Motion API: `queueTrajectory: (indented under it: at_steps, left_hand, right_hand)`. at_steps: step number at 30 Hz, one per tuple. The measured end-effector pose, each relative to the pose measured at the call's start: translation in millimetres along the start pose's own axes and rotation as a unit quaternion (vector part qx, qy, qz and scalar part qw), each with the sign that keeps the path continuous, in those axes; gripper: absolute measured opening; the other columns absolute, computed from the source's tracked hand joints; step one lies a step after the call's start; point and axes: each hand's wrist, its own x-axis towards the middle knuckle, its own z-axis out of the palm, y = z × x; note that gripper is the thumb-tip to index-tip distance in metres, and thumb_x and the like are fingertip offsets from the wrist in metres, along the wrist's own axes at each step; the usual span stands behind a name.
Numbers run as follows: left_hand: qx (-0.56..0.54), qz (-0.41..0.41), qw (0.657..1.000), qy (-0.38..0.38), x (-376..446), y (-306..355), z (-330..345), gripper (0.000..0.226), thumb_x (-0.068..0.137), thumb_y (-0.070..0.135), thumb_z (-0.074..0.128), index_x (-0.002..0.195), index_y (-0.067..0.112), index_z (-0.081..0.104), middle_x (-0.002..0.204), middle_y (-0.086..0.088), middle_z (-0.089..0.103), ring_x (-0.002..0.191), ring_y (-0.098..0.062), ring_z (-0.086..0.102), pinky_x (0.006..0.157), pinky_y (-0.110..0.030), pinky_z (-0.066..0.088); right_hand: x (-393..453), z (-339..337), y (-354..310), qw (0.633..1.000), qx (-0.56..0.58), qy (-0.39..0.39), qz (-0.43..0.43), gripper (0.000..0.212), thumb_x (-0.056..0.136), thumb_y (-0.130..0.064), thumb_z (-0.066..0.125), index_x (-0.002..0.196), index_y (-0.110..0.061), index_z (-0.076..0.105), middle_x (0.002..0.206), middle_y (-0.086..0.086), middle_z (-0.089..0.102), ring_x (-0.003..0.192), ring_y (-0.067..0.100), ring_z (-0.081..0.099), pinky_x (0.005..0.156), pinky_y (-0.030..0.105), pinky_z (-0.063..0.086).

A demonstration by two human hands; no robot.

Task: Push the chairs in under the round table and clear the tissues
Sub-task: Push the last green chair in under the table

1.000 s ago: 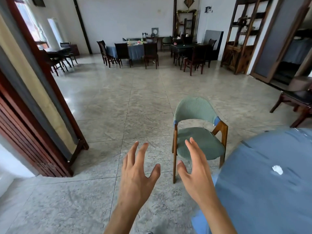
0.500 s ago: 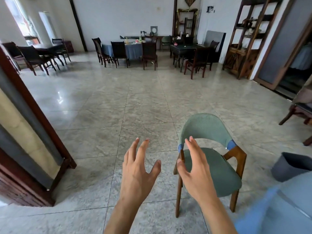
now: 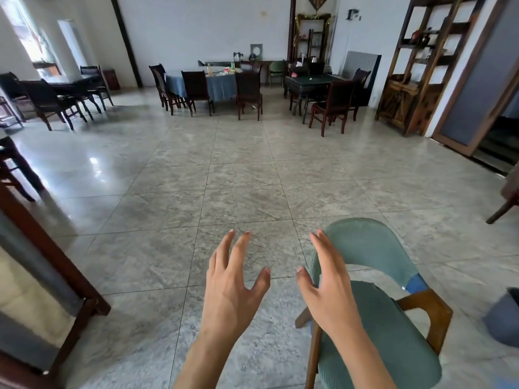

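The room was a wide dining hall with a grey tiled floor (image 3: pixel 224 178) running to a white back wall. Far off stood a round worktop under a blue cloth (image 3: pixel 213 82) ringed by dark chairs (image 3: pixel 248 92), a dark square worktop (image 3: pixel 311 80) to its right, and another dark worktop with chairs (image 3: pixel 56 91) at the left by the windows. A tall wooden shelf unit (image 3: pixel 415 68) stood against the right wall, and a folding wooden screen (image 3: pixel 42 262) filled the near left edge. At the lower right, the green chair (image 3: pixel 373 248) with wooden arms stood on the floor, a grey bin (image 3: pixel 502 318) just beside it. The right hand (image 3: pixel 328 290) was spread open in front of the chair's backrest, holding nothing; whether it touched the backrest could not be told. The left hand (image 3: pixel 233 284) hung over bare floor, fingers spread, empty.
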Motion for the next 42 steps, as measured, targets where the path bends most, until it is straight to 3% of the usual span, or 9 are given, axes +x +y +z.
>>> queueTrajectory:
  at_steps: [7, 13, 27, 30, 36, 42]
  left_hand:
    - [-0.004, -0.003, 1.0, -0.02, 138.7, -32.8, 47.3, 0.068, 0.088, 0.049, 0.061, 0.146, 0.042, 0.027, 0.159, 0.009, 0.024, 0.146, -0.013, 0.021, 0.114, -0.044, 0.033]
    - [-0.018, 0.003, 1.0, -0.022, 239.5, -55.3, 79.4, 0.067, 0.086, 0.054, 0.054, 0.146, 0.039, 0.029, 0.158, 0.006, 0.025, 0.145, -0.015, 0.023, 0.114, -0.044, 0.033]
    - [-0.053, 0.043, 0.993, -0.092, 475.4, -130.9, 175.4, 0.067, 0.087, 0.051, 0.059, 0.146, 0.043, 0.026, 0.157, 0.011, 0.023, 0.145, -0.014, 0.023, 0.112, -0.049, 0.037]
    - [-0.072, 0.061, 0.988, -0.119, 528.8, -141.6, 196.0, 0.068, 0.088, 0.051, 0.059, 0.146, 0.046, 0.024, 0.157, 0.014, 0.021, 0.146, -0.012, 0.021, 0.111, -0.046, 0.038]
    - [-0.087, 0.09, 0.979, -0.16, 614.6, -143.1, 248.3, 0.069, 0.088, 0.051, 0.059, 0.148, 0.045, 0.024, 0.16, 0.013, 0.018, 0.146, -0.01, 0.016, 0.112, -0.044, 0.035]
    - [-0.123, 0.137, 0.96, -0.21, 672.8, -115.1, 325.3, 0.069, 0.089, 0.053, 0.058, 0.148, 0.046, 0.024, 0.159, 0.017, 0.017, 0.147, -0.009, 0.016, 0.113, -0.047, 0.036]
  right_hand:
    - [141.2, 32.0, 32.4, 1.0, 0.021, 0.012, 0.01, 0.065, 0.096, -0.033, 0.054, 0.153, -0.034, 0.022, 0.162, -0.016, 0.014, 0.149, 0.003, 0.01, 0.12, 0.036, 0.021]
    - [240.7, 51.4, 52.2, 1.0, 0.009, 0.02, 0.008, 0.065, 0.096, -0.034, 0.053, 0.153, -0.036, 0.021, 0.162, -0.018, 0.013, 0.148, 0.001, 0.009, 0.116, 0.027, 0.019]
    - [455.9, 113.9, 111.9, 0.994, -0.021, 0.075, 0.08, 0.072, 0.095, -0.032, 0.058, 0.153, -0.041, 0.016, 0.161, -0.022, 0.007, 0.149, 0.005, 0.01, 0.116, 0.035, 0.021]
    - [503.0, 123.4, 125.0, 0.991, -0.028, 0.094, 0.093, 0.071, 0.095, -0.033, 0.057, 0.152, -0.042, 0.016, 0.156, -0.027, 0.008, 0.148, 0.004, 0.01, 0.115, 0.032, 0.021]
    - [569.9, 120.4, 158.8, 0.981, -0.047, 0.136, 0.129, 0.066, 0.097, -0.031, 0.055, 0.153, -0.038, 0.019, 0.159, -0.023, 0.011, 0.149, 0.006, 0.01, 0.119, 0.039, 0.022]
    - [616.6, 91.2, 214.5, 0.962, -0.087, 0.193, 0.173, 0.063, 0.097, -0.028, 0.056, 0.152, -0.031, 0.026, 0.161, -0.017, 0.015, 0.149, 0.008, 0.012, 0.115, 0.028, 0.016]
